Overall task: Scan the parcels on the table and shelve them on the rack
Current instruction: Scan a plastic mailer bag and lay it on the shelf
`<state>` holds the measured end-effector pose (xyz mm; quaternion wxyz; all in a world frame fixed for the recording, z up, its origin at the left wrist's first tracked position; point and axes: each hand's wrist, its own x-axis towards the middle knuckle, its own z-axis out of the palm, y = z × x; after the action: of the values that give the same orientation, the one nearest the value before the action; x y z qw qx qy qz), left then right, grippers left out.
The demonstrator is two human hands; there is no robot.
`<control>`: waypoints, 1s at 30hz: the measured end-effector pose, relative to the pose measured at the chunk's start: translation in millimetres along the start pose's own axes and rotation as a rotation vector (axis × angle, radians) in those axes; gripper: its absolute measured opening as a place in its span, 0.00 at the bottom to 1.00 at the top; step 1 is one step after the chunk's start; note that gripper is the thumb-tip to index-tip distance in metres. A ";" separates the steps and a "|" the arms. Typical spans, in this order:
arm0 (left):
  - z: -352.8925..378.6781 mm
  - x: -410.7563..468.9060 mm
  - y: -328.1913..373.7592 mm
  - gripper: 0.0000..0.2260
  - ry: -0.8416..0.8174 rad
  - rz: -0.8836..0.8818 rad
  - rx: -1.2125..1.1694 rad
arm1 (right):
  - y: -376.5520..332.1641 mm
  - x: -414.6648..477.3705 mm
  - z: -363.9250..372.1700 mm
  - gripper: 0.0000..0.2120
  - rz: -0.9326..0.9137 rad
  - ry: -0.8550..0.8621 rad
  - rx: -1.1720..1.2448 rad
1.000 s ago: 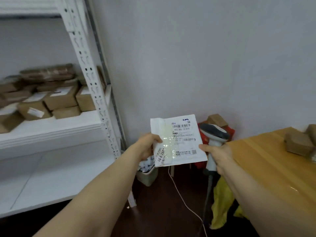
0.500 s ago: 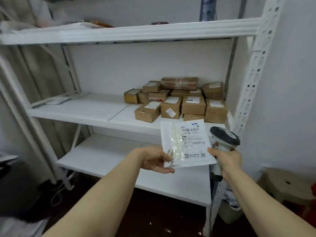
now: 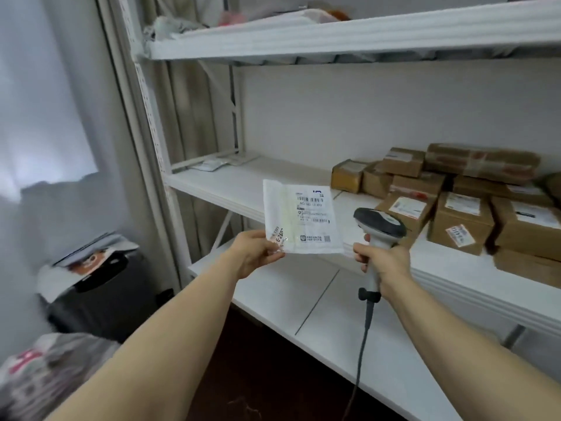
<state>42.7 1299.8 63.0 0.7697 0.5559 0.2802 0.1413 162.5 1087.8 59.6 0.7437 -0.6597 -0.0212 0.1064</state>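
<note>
Far left, blurred: a dark case point(image 3: 100, 287) with papers on top, nothing readable. Just right of it, the rack's perforated upright point(image 3: 145, 117). On the middle shelf point(image 3: 243, 183), in the far-left corner, a few flat white packets point(image 3: 212, 163), too smeared to count.

Near and left of centre, the left hand point(image 3: 253, 253): thumb on top, fingers curled beneath, pinching the near-left corner of the white mailer point(image 3: 303, 220). Held in the air, label toward the camera, in front of the middle shelf's near edge, resting on nothing. Long axis roughly upright, rising from the fingers toward the far shelf. Bare shelf board straight beyond and to the left, so probably a short push forward and away to set it down. Left hand plainly the nearer one, already carrying it.

Just right of the mailer, apart from it, the right hand point(image 3: 385, 262), fingers wrapped fully round the grip of the scanner point(image 3: 379, 226). Head turned away toward the rack, not at the label. Whether scanned yet: cannot tell.

Far right, brown boxes point(image 3: 461, 220) stacked close together on the same shelf, cut off by the frame edge.

Hidden or unclear: left fingertips under the mailer, scanner window, small label print, and the cable point(image 3: 362, 344), lost at the bottom edge.
</note>
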 end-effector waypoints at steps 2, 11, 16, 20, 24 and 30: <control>-21.2 33.9 12.6 0.15 0.060 0.016 0.034 | 0.9 24.9 36.7 0.10 0.020 -0.070 -0.023; -85.9 216.1 95.5 0.19 0.208 0.037 0.071 | -50.3 174.6 191.3 0.04 0.107 -0.359 -0.053; -122.2 295.4 135.2 0.19 0.344 0.072 0.051 | -54.7 232.6 266.1 0.05 0.130 -0.405 -0.083; -144.8 362.9 150.1 0.15 0.336 0.090 0.097 | -41.0 272.1 318.7 0.05 0.150 -0.387 -0.098; -170.1 438.1 160.5 0.14 0.279 0.094 0.148 | -25.2 310.0 366.9 0.04 0.158 -0.344 -0.146; -214.9 552.0 175.0 0.13 0.225 0.080 0.341 | -2.8 351.4 435.5 0.02 0.204 -0.220 -0.154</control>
<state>375.9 1818.6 26.9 0.6221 0.6695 0.3620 0.1836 431.1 1578.2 80.1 0.6696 -0.6978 -0.0435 0.2508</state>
